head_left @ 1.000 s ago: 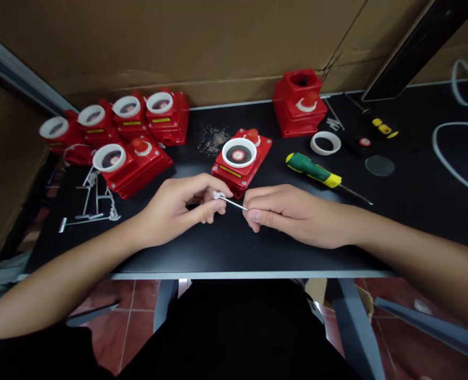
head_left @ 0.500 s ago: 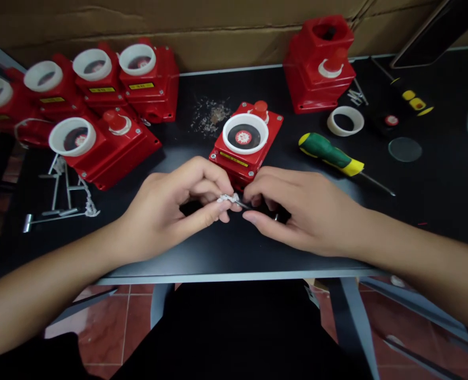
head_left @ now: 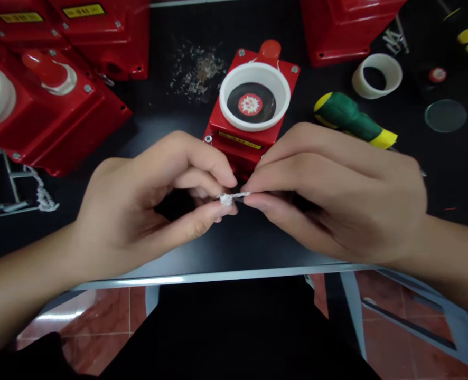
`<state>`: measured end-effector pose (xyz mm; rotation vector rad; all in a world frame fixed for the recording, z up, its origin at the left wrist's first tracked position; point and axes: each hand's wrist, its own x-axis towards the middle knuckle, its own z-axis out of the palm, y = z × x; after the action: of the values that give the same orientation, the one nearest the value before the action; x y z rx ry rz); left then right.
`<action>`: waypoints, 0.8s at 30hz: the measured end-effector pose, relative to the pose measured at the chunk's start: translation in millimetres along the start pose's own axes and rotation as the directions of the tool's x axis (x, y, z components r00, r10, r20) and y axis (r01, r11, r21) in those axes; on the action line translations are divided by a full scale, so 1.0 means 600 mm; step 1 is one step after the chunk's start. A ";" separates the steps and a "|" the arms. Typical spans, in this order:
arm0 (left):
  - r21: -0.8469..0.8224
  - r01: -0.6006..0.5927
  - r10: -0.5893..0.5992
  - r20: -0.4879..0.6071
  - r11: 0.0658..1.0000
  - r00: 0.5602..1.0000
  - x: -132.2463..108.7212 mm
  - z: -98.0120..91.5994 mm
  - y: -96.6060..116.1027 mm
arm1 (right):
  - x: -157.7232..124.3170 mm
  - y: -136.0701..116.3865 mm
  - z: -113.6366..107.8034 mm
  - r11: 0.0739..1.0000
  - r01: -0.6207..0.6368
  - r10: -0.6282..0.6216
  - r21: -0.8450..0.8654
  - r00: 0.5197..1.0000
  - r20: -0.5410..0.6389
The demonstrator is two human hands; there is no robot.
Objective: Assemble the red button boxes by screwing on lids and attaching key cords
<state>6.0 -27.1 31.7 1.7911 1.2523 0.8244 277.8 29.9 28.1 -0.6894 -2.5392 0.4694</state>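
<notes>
Just above the table's front edge, my left hand (head_left: 158, 206) pinches a small bunched whitish chain (head_left: 226, 199) between thumb and fingers. The chain's free end stretches to my right hand (head_left: 329, 195), where the thumb and forefinger close on it. A short dark piece shows under the chain between the fingertips; I cannot make out what it is. Right behind both hands lies a red box (head_left: 237, 129) with a white ring (head_left: 255, 125) around a dark round window, a red cap (head_left: 270, 51) and a yellow label.
More red boxes (head_left: 79, 134) crowd the left, with metal rods and whitish chain (head_left: 46, 198) beside them. Whitish scraps (head_left: 198, 71) lie at the back. On the right are a green-yellow screwdriver (head_left: 340, 111), a loose white ring (head_left: 390, 79) and a clear disc (head_left: 446, 116).
My view has come closer to the table. The chain, bunched in my left fingers before, now has one end drawn out to my right fingertips, which have closed on it.
</notes>
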 end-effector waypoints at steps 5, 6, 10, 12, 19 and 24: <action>0.016 -0.092 0.091 0.077 0.996 0.993 0.017 -0.006 -0.013 | -0.004 0.000 -0.001 1.000 -0.015 0.015 -0.012 1.000 0.020; 0.020 -0.104 0.103 0.080 0.994 0.992 0.019 -0.007 -0.015 | -0.003 0.001 -0.001 1.000 -0.021 0.021 -0.006 0.999 0.024; 0.068 -0.127 0.122 0.075 0.990 0.990 0.016 -0.005 -0.012 | -0.002 0.003 0.001 0.999 -0.049 0.049 0.013 0.998 0.042; 0.127 -0.106 0.101 0.047 0.986 0.994 0.011 -0.003 -0.007 | -0.001 0.003 0.001 0.996 -0.081 0.079 0.021 0.994 0.069; 0.077 -0.091 0.087 0.046 0.993 0.995 0.007 0.006 -0.007 | 0.002 0.001 0.010 0.997 -0.076 0.075 0.027 0.995 0.065; 0.132 -0.149 0.142 0.061 0.980 0.988 0.012 0.004 -0.004 | 0.003 0.005 0.015 0.999 0.039 -0.039 -0.002 0.999 -0.028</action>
<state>9.0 -20.2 28.8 2.0207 1.1795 0.7845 273.0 31.8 19.8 -0.6412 -2.5217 0.4420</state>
